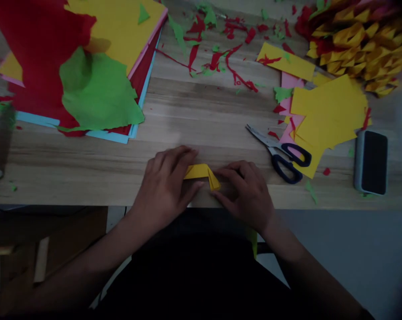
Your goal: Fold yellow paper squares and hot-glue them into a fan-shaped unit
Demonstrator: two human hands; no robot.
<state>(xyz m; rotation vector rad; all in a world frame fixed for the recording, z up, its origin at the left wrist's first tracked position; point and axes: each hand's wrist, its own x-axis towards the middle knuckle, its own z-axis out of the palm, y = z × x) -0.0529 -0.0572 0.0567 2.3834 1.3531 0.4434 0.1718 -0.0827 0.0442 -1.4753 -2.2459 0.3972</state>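
A yellow folded paper strip [198, 170] lies near the front edge of the table, its right end bent down toward me into a layered, pointed flap. My left hand [166, 184] grips the strip's left end, which is hidden behind the fingers; its thumb is on the near side. At the bent end, my right hand [249, 189] has thumb and forefinger closed around the flap. Scissors [275, 153] with dark blue handles rest to the right of my right hand, partly over yellow paper pieces [331, 111].
Stacked coloured sheets [127, 35] lie at the left, with torn red paper [44, 58] and green paper [97, 91] on top. Red and green scraps [217, 58] litter the back. Many folded yellow pieces [361, 49] are heaped at the far right. A phone [371, 162] is at the right.
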